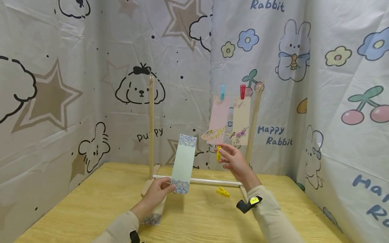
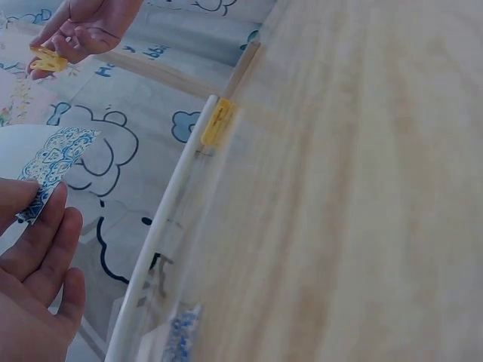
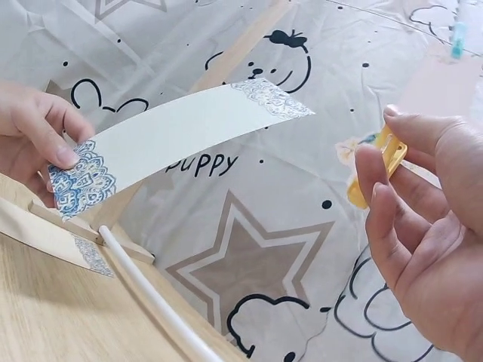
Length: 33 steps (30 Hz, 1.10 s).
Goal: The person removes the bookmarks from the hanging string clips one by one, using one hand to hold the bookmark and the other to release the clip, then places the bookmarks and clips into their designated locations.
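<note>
My left hand [image 1: 157, 193] pinches the lower end of a pale green bookmark [image 1: 184, 162] with blue lace-patterned ends, held up off the table. In the right wrist view that card bends slightly along its length. My right hand [image 1: 237, 162] grips a yellow clothespin [image 1: 218, 153] between thumb and fingers, to the right of the card and apart from it. Above it, a pink bookmark [image 1: 219, 114] hangs by a blue clothespin [image 1: 223, 92] from a thin string [image 1: 188, 88]. Beside that, a cream bookmark [image 1: 241, 118] hangs by a red clothespin [image 1: 242, 91].
Wooden posts [image 1: 151, 135] carry the string, with a white rod [image 1: 206, 182] joining them low down. Another yellow clothespin [image 1: 223, 192] lies on the table [image 1: 206, 219]. Another lace-ended card [image 1: 153, 219] lies partly behind my left hand. Printed curtains [image 1: 100, 84] surround the table.
</note>
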Tool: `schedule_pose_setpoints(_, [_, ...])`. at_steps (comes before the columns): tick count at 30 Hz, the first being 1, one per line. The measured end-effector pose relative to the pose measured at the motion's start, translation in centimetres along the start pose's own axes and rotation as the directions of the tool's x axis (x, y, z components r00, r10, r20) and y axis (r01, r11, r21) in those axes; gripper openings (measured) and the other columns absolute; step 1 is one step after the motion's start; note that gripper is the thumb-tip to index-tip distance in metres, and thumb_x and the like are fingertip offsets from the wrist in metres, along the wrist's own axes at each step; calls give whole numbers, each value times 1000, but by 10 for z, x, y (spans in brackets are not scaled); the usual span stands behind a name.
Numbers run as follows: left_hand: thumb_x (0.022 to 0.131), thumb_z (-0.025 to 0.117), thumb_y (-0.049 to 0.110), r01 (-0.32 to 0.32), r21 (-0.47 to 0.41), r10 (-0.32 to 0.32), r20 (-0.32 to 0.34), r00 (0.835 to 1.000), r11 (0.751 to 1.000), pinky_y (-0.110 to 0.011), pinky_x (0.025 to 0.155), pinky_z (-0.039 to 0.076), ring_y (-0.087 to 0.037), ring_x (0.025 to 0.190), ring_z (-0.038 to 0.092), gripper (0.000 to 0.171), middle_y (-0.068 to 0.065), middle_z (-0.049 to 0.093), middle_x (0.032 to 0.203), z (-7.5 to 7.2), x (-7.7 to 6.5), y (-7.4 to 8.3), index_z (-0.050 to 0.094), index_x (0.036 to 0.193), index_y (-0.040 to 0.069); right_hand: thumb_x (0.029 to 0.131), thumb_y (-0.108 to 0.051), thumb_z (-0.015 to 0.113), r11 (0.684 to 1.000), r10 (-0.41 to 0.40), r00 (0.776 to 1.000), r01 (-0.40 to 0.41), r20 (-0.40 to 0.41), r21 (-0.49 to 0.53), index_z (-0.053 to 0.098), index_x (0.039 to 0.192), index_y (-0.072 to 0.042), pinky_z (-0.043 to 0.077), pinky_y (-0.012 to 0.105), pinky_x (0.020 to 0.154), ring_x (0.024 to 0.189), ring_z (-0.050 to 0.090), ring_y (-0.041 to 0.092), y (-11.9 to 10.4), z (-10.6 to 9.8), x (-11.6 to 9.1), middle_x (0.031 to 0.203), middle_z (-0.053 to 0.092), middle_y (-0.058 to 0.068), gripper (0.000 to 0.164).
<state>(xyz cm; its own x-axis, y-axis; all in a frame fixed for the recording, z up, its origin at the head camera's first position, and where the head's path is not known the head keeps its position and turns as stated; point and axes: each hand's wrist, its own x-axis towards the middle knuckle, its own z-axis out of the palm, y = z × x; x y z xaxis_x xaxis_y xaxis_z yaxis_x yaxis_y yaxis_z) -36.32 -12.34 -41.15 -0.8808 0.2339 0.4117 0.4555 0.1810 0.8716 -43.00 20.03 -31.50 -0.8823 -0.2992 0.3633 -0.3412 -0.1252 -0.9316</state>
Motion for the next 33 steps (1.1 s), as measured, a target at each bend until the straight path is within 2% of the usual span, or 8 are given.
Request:
schedule_pose_setpoints(5, [104, 63, 11, -16, 1, 16, 18, 1000, 1000, -47, 89, 51, -25, 93, 66, 19, -13, 72, 95, 0, -4, -2, 67, 114, -6, 106, -27, 63, 999, 16, 999, -15, -38, 34, 52, 146, -6, 46, 20, 55, 73, 62, 11, 13, -3, -9, 134, 61, 13, 47])
schedule_pose_setpoints(9, [104, 64, 11, -8, -6, 8, 12, 1000, 1000, -48, 90, 50, -23, 93, 66, 17, -11, 72, 97, -2, -7, -1, 67, 112, -4, 106, -25, 62, 998, 18, 998, -14, -64, 63, 54, 143, -6, 46, 20, 53, 72, 62, 10, 21, -3, -13, 129, 63, 10, 42])
schedule_pose_setpoints(13, [102, 65, 8, -7, -3, 7, 17, 1000, 1000, -50, 90, 52, -29, 93, 67, 30, -11, 72, 95, -4, -9, -2, 62, 128, -7, 108, -24, 60, 998, 30, 997, -25, -76, 61, 55, 142, -7, 45, 21, 54, 72, 61, 11, 28, -3, -17, 129, 64, 9, 39])
schedule_pose_setpoints(17, [102, 66, 8, -5, -1, 5, 20, 1000, 1000, -50, 87, 53, -37, 93, 68, 43, -10, 72, 92, -3, -10, -3, 53, 141, -6, 108, -23, 60, 998, 28, 996, -24, -81, 54, 55, 142, -8, 45, 21, 54, 73, 61, 12, 32, -4, -18, 135, 60, 17, 38])
schedule_pose_setpoints(22, [101, 68, 6, -5, -6, 5, 16, 1000, 1000, -48, 84, 53, -37, 90, 68, 40, -12, 73, 90, 0, -11, -2, 57, 137, -3, 106, -25, 63, 998, 23, 997, -19, -80, 55, 55, 141, -7, 46, 21, 53, 72, 62, 11, 32, -5, -20, 142, 54, 25, 40])
schedule_pose_setpoints(28, [100, 68, 7, 21, -5, -21, 1, 1000, 1000, -49, 83, 52, -35, 89, 67, 43, -11, 71, 88, 2, -15, -1, 54, 140, -4, 105, -26, 65, 998, 23, 997, -18, -76, 62, 56, 140, -7, 47, 21, 53, 73, 62, 12, 31, -5, -22, 135, 60, 18, 41])
schedule_pose_setpoints(33, [100, 70, 9, 29, -8, -29, -12, 1000, 1000, -51, 83, 52, -38, 92, 66, 44, -10, 68, 92, 2, -17, -1, 56, 140, -2, 105, -26, 65, 999, 15, 998, -13, -67, 40, 55, 142, -7, 47, 21, 54, 73, 62, 12, 29, -6, -26, 136, 60, 19, 43])
